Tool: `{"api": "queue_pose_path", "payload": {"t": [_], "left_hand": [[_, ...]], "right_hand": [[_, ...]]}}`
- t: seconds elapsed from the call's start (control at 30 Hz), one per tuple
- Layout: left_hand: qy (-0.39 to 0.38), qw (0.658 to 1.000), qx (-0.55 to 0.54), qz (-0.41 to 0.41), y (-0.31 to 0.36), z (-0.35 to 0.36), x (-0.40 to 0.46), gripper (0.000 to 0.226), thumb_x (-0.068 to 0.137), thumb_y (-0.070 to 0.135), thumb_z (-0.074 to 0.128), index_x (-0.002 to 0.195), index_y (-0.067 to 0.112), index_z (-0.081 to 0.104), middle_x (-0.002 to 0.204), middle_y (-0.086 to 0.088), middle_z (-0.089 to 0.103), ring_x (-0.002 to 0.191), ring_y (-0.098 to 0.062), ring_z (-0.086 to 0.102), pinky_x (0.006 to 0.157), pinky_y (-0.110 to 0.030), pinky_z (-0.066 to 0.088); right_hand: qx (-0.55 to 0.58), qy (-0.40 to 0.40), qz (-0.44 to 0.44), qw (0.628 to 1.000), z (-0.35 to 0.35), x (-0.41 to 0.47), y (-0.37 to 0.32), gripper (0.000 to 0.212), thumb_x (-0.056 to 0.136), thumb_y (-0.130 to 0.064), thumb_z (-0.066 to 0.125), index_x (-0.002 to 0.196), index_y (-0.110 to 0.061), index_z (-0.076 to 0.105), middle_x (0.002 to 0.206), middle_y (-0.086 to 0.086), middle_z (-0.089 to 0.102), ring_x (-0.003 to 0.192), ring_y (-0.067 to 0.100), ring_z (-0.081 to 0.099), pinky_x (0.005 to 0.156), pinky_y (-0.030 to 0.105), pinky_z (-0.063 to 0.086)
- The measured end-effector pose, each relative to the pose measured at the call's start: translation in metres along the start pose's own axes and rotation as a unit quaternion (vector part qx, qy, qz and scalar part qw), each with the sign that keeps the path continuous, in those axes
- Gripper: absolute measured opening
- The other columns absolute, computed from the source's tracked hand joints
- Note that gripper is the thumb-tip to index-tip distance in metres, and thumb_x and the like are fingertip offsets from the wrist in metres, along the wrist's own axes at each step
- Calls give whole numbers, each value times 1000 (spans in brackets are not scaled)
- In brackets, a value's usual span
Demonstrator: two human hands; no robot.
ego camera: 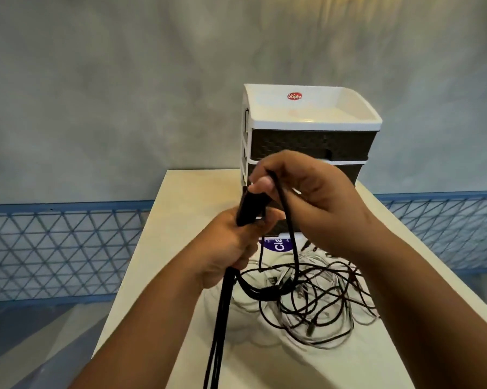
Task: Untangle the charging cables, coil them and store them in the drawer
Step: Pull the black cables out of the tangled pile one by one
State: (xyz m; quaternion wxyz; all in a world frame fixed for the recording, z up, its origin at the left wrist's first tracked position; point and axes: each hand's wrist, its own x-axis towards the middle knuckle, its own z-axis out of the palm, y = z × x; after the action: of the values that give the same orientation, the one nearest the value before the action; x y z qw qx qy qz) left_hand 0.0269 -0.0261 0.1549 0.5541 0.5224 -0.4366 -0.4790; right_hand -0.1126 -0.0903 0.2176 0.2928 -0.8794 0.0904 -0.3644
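My left hand [231, 248] grips a bundle of black cable [249, 204]; its loops stick up above my fist and several strands hang down past the table's near edge. My right hand [315, 203] pinches a strand of the same black cable between thumb and fingers just above the bundle. A tangle of black and white cables [315, 299] lies on the table below my hands. Behind them stands a small drawer unit [309, 136] with a white frame and dark woven drawers, partly hidden by my right hand.
The cream table [180, 209] is narrow, with its edges close on both sides. A white and purple label [276, 244] lies under the drawer unit's front. A blue lattice railing [62, 248] runs behind the table against a grey wall.
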Motion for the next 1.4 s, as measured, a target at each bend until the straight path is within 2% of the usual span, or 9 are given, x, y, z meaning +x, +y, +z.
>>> {"api": "queue_pose_path", "payload": {"t": [0.1, 0.2, 0.3, 0.4, 0.63, 0.83, 1.17, 1.27, 1.4], "left_hand": [[44, 998, -38, 13, 5, 0, 5, 34, 92, 44, 53, 68, 21, 60, 52, 4, 25, 45, -9, 16, 41, -20, 12], [50, 995, -80, 40, 20, -13, 6, 35, 93, 47, 50, 76, 17, 48, 52, 4, 21, 46, -9, 12, 41, -20, 11], [21, 987, -133, 84, 40, -22, 3, 33, 89, 47, 50, 71, 19, 48, 47, 7, 19, 42, -7, 10, 39, -17, 9], [29, 982, -140, 120, 54, -33, 5, 35, 91, 48, 47, 70, 20, 49, 44, 10, 20, 36, -2, 15, 35, -12, 14], [77, 970, -164, 159, 59, -54, 2, 32, 94, 46, 45, 82, 20, 59, 42, 12, 21, 35, -1, 16, 33, -12, 15], [122, 984, -98, 90, 23, -41, 11, 49, 71, 39, 71, 112, 15, 59, 50, 11, 23, 40, -4, 17, 37, -15, 14], [112, 993, -19, -4, -20, -9, 33, 21, 91, 25, 67, 110, 18, 65, 57, 4, 29, 45, -10, 20, 40, -20, 19], [116, 993, 9, 4, -23, 2, 38, 17, 92, 29, 65, 103, 16, 65, 41, 13, 38, 44, -11, 21, 42, -21, 21], [129, 990, 53, 11, -35, 7, 41, 25, 91, 36, 65, 103, 15, 68, 40, 14, 44, 44, -11, 30, 47, -22, 26]], "right_hand": [[100, 48, -2, 994, -2, 4, 5, 32, 96, 4, 50, 123, -13, 54, 90, 9, 64, 87, 25, 67, 82, 42, 57], [138, 93, 131, 977, 3, -15, 42, 52, 95, -1, 55, 133, -34, 42, 94, 0, 58, 84, 18, 61, 80, 36, 56], [-20, -118, 282, 952, 39, -46, 95, 38, 91, -25, 67, 118, -47, 51, 119, -8, 57, 97, 6, 61, 85, 31, 55], [-159, -218, 291, 918, 80, -68, 127, 37, 91, -40, 64, 127, -32, 58, 125, -1, 55, 103, 14, 59, 86, 25, 45], [-230, -140, 281, 921, 80, -48, 134, 24, 97, -37, 54, 109, -20, 67, 106, 6, 55, 97, 27, 59, 80, 34, 48], [56, 24, 335, 940, 39, 2, 110, 17, 99, -22, 55, 82, -17, 56, 69, 6, 57, 62, 23, 65, 66, 46, 56], [154, 81, 217, 960, -1, 55, 46, 18, 101, -18, 50, 85, -11, 53, 64, 5, 55, 60, 19, 65, 58, 27, 51], [183, 105, 179, 961, -6, 64, 29, 19, 102, -16, 50, 84, -10, 51, 65, 7, 53, 57, 17, 64, 62, 32, 50], [217, 152, 133, 955, -17, 68, 20, 19, 102, -12, 47, 83, -10, 49, 64, 5, 52, 56, 17, 63, 67, 38, 50]]}}
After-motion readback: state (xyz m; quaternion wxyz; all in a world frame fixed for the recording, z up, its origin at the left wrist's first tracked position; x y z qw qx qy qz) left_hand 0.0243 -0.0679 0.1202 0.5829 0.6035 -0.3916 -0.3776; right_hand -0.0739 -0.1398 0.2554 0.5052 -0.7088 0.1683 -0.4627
